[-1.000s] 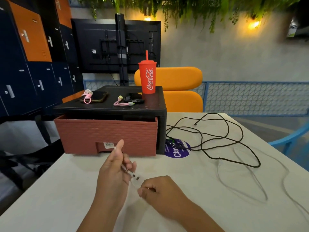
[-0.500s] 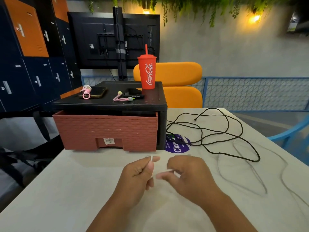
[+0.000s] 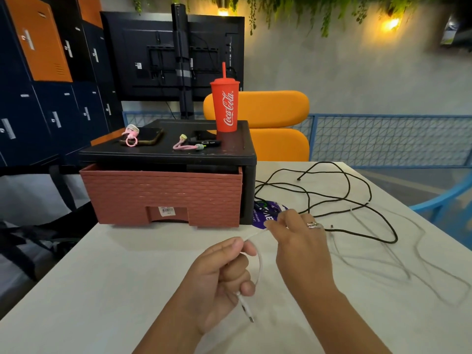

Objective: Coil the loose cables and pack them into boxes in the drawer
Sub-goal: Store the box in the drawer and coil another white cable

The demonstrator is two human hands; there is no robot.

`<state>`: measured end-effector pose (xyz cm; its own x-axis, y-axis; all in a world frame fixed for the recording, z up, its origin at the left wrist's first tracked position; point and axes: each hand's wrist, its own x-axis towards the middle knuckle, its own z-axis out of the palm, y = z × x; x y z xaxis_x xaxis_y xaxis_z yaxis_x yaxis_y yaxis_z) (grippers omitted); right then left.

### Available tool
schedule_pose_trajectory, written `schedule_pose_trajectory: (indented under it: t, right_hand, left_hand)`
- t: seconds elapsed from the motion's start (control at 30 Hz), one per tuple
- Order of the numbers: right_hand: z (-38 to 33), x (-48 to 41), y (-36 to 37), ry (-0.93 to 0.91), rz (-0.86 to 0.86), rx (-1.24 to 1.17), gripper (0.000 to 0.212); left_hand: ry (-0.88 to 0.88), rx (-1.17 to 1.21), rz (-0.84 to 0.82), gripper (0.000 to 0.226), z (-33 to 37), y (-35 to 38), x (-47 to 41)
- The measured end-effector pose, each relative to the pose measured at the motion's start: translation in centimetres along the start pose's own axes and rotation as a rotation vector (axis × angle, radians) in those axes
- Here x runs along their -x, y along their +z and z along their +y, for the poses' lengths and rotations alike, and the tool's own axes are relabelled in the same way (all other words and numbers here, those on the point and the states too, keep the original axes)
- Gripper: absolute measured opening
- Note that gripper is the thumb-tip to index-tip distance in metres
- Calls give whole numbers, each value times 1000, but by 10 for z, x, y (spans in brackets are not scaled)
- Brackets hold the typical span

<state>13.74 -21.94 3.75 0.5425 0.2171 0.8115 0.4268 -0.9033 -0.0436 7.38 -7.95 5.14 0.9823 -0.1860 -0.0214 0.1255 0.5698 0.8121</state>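
Note:
My left hand [image 3: 219, 274] grips the plug end of a thin white cable [image 3: 260, 267]; the plug hangs below my fingers and a small loop curves out to the right. My right hand [image 3: 298, 241] pinches the same cable a little farther along, above and right of the left hand. The rest of the white cable trails loosely over the table [image 3: 89, 290] to the right. A long black cable [image 3: 339, 198] lies tangled behind my right hand. The brick-patterned red drawer [image 3: 163, 195] sits slightly pulled out of its black housing [image 3: 247, 159]; its inside is hidden.
On the housing top stand a red Coca-Cola cup [image 3: 226, 106], a phone [image 3: 148, 135] with a pink strap, and small pink-tied items [image 3: 185, 145]. A purple round sticker [image 3: 268, 214] lies beside the housing. An orange chair stands behind the table, a blue chair at right.
Both hands have drawn apart along the white cable: the left now holds the plug end lower with a loop formed, and the right has slid up and to the right.

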Motion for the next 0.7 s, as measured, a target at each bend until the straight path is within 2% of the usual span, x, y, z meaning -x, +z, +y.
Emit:
schedule_pose_trajectory:
  t: [0.1, 0.17, 0.23, 0.27, 0.33, 0.4, 0.43, 0.5, 0.6, 0.7]
  right_hand:
    - [-13, 5, 2, 76, -112, -126, 37]
    - [-20, 5, -1, 170, -204, -275, 46]
    - [-25, 7, -4, 212, -345, -444, 45]
    - [-27, 9, -5, 188, -385, -510, 38]
    - [-31, 13, -5, 69, -444, -521, 25]
    - [-34, 16, -4, -45, -494, -493, 43]
    - [-34, 18, -1, -71, -513, -496, 48]
    - [-33, 20, 2, -80, -566, -508, 40]
    - [-32, 21, 2, -98, -592, -544, 29]
    - [-34, 23, 0, -167, -614, -555, 23]
  left_hand:
    - [2, 136, 24, 17, 2, 1, 0]
    - [28, 250, 60, 22, 5, 1, -1]
    - [79, 370, 64, 21, 7, -3, -4]
    - [111, 428, 43, 23, 8, -7, -6]
    - [165, 529, 15, 42, 11, -20, -10]
    - [226, 593, 33, 56, 15, -34, -13]
    - [262, 601, 51, 60, 18, -37, -13]
    - [311, 572, 138, 62, 22, -40, -14]
    - [353, 425, 319, 34, 20, -29, -16]
    - [441, 203, 396, 32, 14, -22, -17]
